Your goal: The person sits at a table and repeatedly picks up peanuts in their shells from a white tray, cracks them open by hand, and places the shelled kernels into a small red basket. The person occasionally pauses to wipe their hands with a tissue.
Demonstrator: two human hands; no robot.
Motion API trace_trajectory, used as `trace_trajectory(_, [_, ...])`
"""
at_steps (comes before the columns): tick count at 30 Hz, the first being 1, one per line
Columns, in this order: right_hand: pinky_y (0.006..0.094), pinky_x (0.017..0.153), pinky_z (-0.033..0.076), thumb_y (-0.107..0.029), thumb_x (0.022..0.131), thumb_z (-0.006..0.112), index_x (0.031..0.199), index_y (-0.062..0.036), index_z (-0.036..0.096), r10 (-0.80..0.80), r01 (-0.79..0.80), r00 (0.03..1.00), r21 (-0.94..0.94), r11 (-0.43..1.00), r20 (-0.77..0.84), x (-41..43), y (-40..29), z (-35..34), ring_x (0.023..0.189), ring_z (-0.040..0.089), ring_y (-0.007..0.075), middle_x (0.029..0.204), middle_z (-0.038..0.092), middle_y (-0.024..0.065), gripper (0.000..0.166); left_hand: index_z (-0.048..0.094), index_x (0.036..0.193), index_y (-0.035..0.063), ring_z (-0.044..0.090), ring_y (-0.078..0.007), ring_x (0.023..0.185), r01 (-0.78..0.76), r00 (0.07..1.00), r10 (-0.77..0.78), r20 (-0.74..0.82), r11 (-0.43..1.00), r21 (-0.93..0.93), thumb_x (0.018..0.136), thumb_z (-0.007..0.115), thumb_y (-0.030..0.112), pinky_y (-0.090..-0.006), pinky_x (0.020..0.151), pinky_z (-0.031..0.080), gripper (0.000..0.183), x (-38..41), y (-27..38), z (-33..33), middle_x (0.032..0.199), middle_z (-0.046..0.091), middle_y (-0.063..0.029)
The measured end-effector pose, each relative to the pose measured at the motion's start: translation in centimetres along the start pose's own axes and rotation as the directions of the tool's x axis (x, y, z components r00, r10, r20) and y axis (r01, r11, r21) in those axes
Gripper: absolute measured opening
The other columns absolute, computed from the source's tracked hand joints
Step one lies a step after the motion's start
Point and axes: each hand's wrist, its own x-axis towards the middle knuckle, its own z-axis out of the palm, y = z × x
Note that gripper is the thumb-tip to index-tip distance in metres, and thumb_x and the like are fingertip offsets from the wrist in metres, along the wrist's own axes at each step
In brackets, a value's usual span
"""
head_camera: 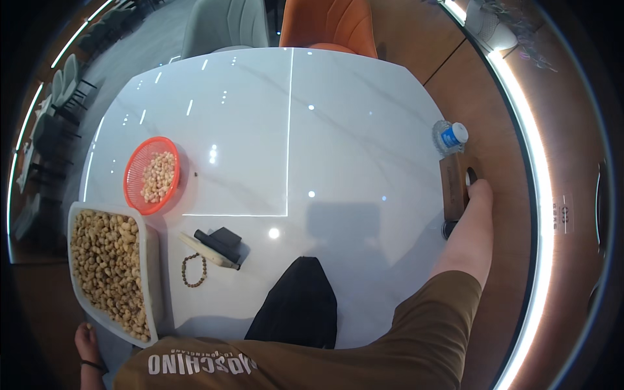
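At the lower left, beside a white plastic bin point(152, 273) full of unshelled peanuts point(107, 268), is my left hand point(87, 340). Its fingers are curled on a small tan piece that looks like a peanut. Shelled peanuts point(158, 176) lie in a red plastic colander point(175, 187) behind the bin. My right arm reaches to a wooden tissue box point(453, 190) at the table's right edge; my right hand point(479, 189) is at its opening, with the fingers largely hidden.
On the white table point(341, 161) lie a beaded bracelet point(184, 273), a cream-coloured object point(209, 252), and black items point(217, 245). A black, cloth-like thing point(302, 302) is before me. A capped bottle point(453, 135) stands beyond the tissue box. Two chairs point(329, 24) face the far edge.
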Motion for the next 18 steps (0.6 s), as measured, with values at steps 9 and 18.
trace_trajectory(9, [0.0420,0.063,0.050,-0.010,0.075,0.054,0.084,0.0027,0.065,-0.071,0.064,0.989,0.055,0.996,0.126,4.1,1.7,0.2,0.069,0.064,0.0321,0.084,0.063,0.0216,0.019,0.053,0.103,-0.0015,0.056,-0.0123,0.080,0.065,0.992,-0.050,0.114,0.989,-0.131,0.084,0.051,0.001,-0.0252,0.073,0.045,0.020,1.6,6.9,1.1,0.090,0.060,-0.0084])
trace_trajectory(18, [0.0399,0.072,0.048,-0.018,0.073,0.055,0.088,-0.0003,0.063,-0.239,0.218,0.964,-0.169,0.961,-0.117,2.4,3.1,-4.1,0.083,0.061,0.0330,0.085,0.062,0.0195,0.025,0.054,0.099,-0.0017,0.056,-0.0151,0.078,-0.093,0.993,0.091,0.072,0.995,0.024,0.081,0.056,0.004,-0.0277,0.070,0.045,0.018,3.7,2.7,2.0,0.087,0.060,-0.0103])
